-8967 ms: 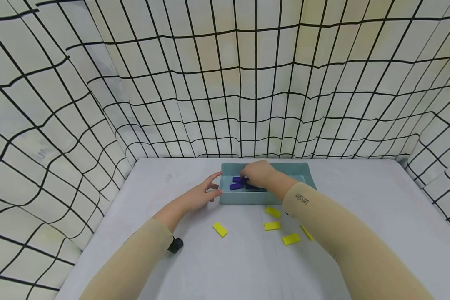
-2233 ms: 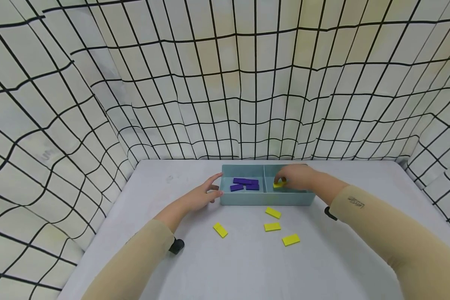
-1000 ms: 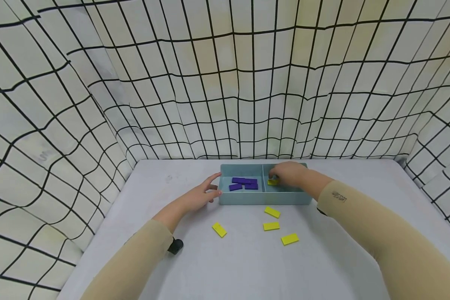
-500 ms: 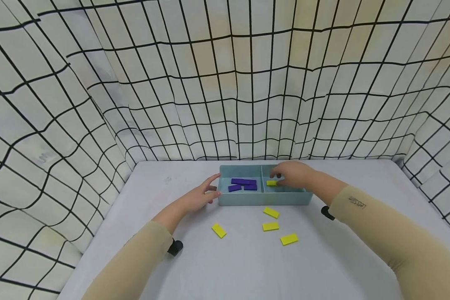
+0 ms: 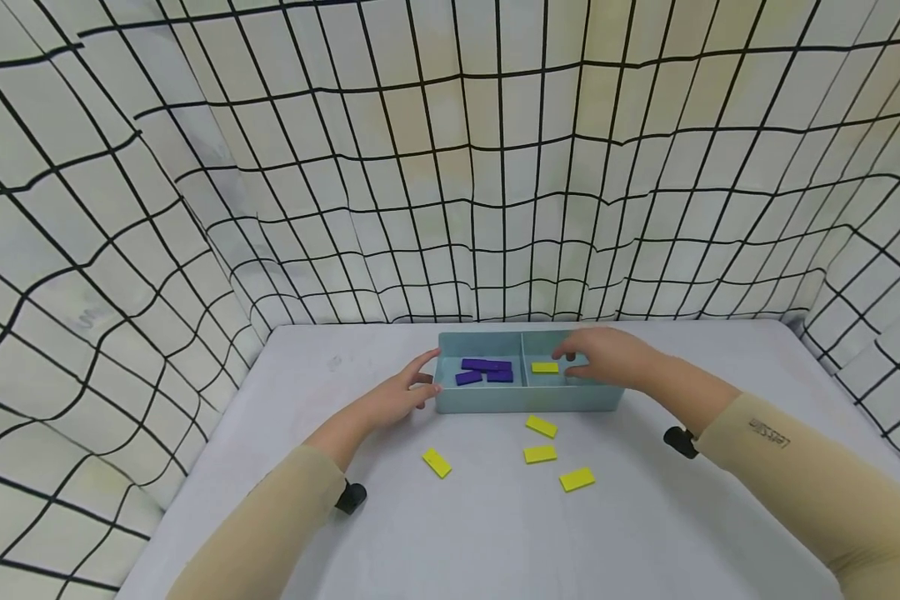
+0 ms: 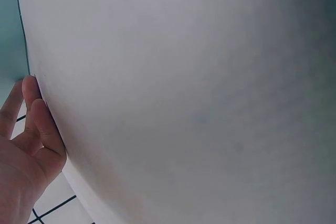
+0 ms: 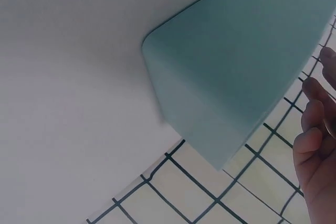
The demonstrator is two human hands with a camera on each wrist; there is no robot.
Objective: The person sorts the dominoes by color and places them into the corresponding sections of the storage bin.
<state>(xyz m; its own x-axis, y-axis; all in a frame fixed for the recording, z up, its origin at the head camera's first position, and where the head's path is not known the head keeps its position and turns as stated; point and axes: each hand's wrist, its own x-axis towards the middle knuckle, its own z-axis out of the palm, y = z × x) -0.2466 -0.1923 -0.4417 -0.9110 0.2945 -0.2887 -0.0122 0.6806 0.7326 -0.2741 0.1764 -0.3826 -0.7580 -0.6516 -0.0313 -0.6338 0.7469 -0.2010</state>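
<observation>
A pale teal box (image 5: 528,400) with a divider stands toward the table's far edge. Several purple rectangular tiles (image 5: 487,365) lie in its left compartment, and one yellow tile (image 5: 545,367) lies flat in the right one. My left hand (image 5: 390,400) is at the box's left end, fingers spread and fingertips touching its wall. Over the right compartment, just right of the yellow tile, hovers my right hand (image 5: 611,358), fingers loosely bent and holding nothing. In the right wrist view, the right hand (image 7: 320,135) appears beside the box wall (image 7: 226,51).
In front of the box, several more yellow tiles lie on the white table: one on the left (image 5: 437,462), others nearer the middle (image 5: 540,454), the nearest at front right (image 5: 577,479). A black grid net (image 5: 502,200) over white walls surrounds the table's back and sides.
Nine seconds ago my right hand was among the purple tiles. Later it held a yellow tile in the right compartment, then let it go and drew back right. My left hand stayed put.
</observation>
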